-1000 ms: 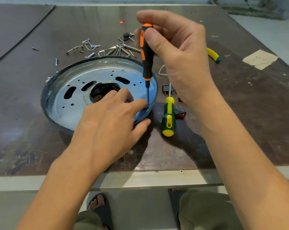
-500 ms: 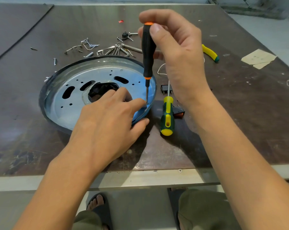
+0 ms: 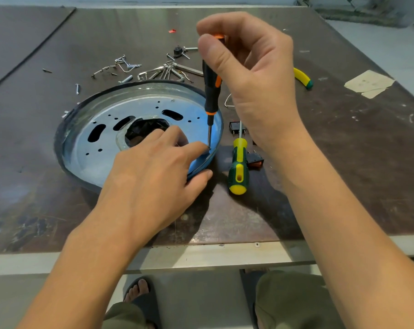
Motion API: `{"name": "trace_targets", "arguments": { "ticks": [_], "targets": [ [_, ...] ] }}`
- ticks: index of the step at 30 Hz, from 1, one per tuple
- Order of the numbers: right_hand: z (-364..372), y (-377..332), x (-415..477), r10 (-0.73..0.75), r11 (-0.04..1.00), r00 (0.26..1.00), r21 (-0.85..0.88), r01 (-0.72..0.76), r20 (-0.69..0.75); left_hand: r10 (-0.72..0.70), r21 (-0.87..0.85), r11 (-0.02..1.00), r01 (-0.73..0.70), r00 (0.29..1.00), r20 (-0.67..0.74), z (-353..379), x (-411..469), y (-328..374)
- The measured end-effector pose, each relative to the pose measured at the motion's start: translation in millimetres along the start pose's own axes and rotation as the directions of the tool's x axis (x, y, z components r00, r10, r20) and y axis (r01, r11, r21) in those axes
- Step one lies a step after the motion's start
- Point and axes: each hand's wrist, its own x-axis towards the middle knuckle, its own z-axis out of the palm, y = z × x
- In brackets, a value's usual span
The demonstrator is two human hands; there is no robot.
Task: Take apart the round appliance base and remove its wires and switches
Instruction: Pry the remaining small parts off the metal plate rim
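At the right rim of the round base, which sits flat on the table, the right hand pinches the top of the black-orange screwdriver between thumb and curled fingers, with the tip down on a fastener too small to make out. Beside it the left hand lies mostly flat on the plate and grips nothing, its index fingertip right beside the tip. Likely failure: the light top-pinch lets the blade cam out, and it skids into that finger or off the rim toward the green screwdriver and loose switches.
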Motion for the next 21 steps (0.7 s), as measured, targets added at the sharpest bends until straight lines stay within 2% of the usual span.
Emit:
{"name": "trace_targets", "arguments": {
  "ticks": [4, 9, 12, 15, 18, 21],
  "targets": [
    [-1.2, 2.2, -0.8, 0.037, 0.998, 0.999, 0.048, -0.038, 0.01, -0.001, 0.009, 1.0, 0.001, 1.0, -0.001, -0.6, -0.4, 0.1],
    [2.4, 0.8, -1.2, 0.005, 1.0, 1.0, -0.03, -0.005, -0.015, 0.002, 0.014, 1.0, -0.001, 1.0, -0.001, -0.8, -0.1, 0.4],
    [-1.0, 0.8, 0.3, 0.011, 1.0, 1.0, 0.005, -0.011, -0.011, -0.001, 0.017, 1.0, 0.001, 1.0, -0.002, -0.7, -0.4, 0.2],
    [-3.1, 0.6, -0.2, 0.082, 0.993, 0.996, 0.093, -0.077, -0.047, -0.007, 0.005, 1.0, 0.007, 1.0, -0.004, -0.9, -1.0, 0.1],
    [-1.8, 1.9, 0.3, 0.063, 0.998, 0.996, -0.004, -0.063, -0.071, -0.009, -0.004, 1.0, 0.009, 1.0, -0.002, -0.3, -0.7, 0.5],
    [-2.7, 1.8, 0.0, 0.015, 0.999, 1.0, -0.043, -0.017, -0.026, -0.006, -0.006, 1.0, 0.006, 1.0, -0.001, 0.3, -0.2, 0.4]
  ]
}}
